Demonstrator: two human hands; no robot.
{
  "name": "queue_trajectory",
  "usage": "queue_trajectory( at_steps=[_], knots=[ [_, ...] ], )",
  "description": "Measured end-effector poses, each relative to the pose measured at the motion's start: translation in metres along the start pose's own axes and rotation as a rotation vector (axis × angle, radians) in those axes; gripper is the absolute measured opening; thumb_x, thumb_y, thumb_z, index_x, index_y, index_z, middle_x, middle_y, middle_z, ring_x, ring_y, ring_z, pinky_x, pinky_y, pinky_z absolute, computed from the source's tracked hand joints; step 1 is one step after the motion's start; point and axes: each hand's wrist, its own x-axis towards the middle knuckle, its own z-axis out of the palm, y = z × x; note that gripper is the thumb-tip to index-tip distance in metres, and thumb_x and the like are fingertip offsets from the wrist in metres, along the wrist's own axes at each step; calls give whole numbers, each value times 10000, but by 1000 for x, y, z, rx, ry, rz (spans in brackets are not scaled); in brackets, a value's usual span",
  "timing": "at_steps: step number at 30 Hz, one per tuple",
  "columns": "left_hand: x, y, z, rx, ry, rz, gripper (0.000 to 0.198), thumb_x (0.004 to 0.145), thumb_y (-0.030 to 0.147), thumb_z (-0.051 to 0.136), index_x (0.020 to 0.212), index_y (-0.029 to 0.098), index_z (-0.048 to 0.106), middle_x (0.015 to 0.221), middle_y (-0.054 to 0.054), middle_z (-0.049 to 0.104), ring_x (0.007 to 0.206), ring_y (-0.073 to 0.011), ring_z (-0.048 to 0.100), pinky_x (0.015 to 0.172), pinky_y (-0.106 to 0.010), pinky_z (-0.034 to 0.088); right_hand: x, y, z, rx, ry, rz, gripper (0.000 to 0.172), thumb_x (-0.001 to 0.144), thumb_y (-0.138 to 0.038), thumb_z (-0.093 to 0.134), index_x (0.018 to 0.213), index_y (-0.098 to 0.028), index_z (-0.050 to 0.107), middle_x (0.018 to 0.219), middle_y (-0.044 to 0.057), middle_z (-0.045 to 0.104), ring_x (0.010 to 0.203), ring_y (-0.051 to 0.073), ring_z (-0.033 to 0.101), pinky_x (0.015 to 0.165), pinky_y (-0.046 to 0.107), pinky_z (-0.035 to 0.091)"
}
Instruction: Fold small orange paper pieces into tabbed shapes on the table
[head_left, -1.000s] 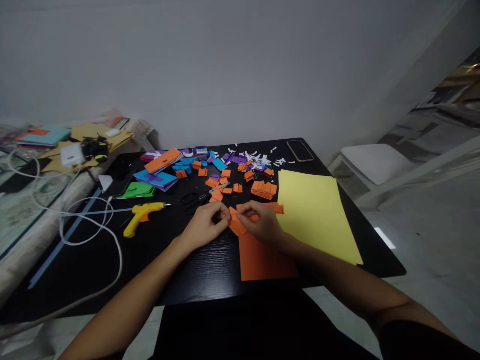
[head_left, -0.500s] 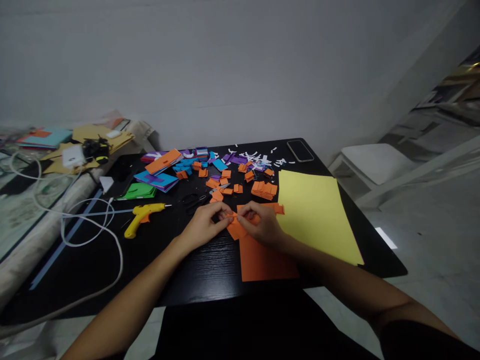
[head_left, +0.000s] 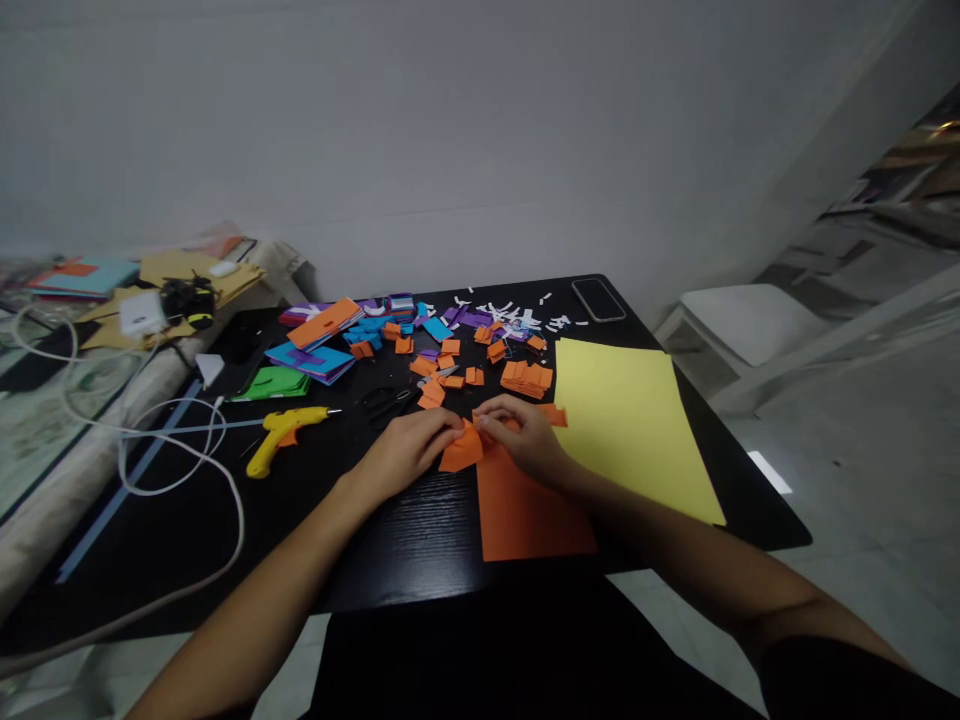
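Near the clock's centre on the bench (head_left: 420, 550), an orange paper piece (head_left: 461, 452) sits between the left hand (head_left: 409, 443) and the right hand (head_left: 521, 432). Left fingers are pinched together on its upper edge; right fingers curl at its far side, but whether they clamp it cannot be told.

Judging by the scattered folded orange pieces (head_left: 450, 347) at twelve o'clock and the neat orange stack (head_left: 527, 378) between one and two, a good share looks done. The held piece seems only part-worked. How many remain cannot be told; the orange sheet (head_left: 532, 520) towards five o'clock appears to be uncut.

The right hand and forearm hide part of that sheet and most of an orange strip (head_left: 556, 415) at three. Black-handled scissors (head_left: 386, 400) at ten run partly beneath orange scraps, and the held piece's creases are too small to read.
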Motion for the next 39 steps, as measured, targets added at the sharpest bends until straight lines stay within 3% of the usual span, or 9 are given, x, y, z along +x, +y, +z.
queue_trajectory(
  at_steps=[5,10,25,30,35,39],
  knots=[
    [-1,2,0,33,-7,60,136,1030,255,527,1070,193,641,962,-35,727,860,-142,694,797,-250,538,1,1,-1,114,-129,103,214,827,-360,702,962,-196,730,810,23,726,730,164,657,714,313,516],
    [-1,5,-1,47,13,103,122,1012,237,545,1059,188,647,934,-37,733,833,-145,697,774,-251,545,2,-1,-2,173,-224,146,195,839,-350,715,963,-203,745,875,36,745,781,166,668,720,303,525],
    [-3,9,0,33,34,67,144,1009,240,538,1055,193,667,933,-46,746,824,-147,707,775,-243,536,2,2,-2,272,-244,171,223,799,-354,772,940,-185,735,883,29,753,792,147,693,771,299,553],
    [-2,9,3,-84,78,-32,134,998,284,583,1016,188,675,934,-34,750,805,-133,703,748,-225,531,2,2,-1,237,-217,119,202,808,-351,758,922,-186,736,904,31,759,820,156,703,795,311,557],
    [2,11,3,-264,99,-174,166,953,344,656,973,182,682,810,-9,729,732,-127,680,703,-222,533,1,2,1,214,-224,65,185,835,-334,719,957,-193,715,926,41,751,843,165,711,814,333,574],
    [3,11,1,-418,90,-274,217,892,375,727,948,176,662,804,-5,713,725,-129,672,683,-227,532,-2,-1,-3,101,-268,-65,186,869,-249,655,1046,-196,670,940,44,707,841,159,691,808,328,577]
  ],
)
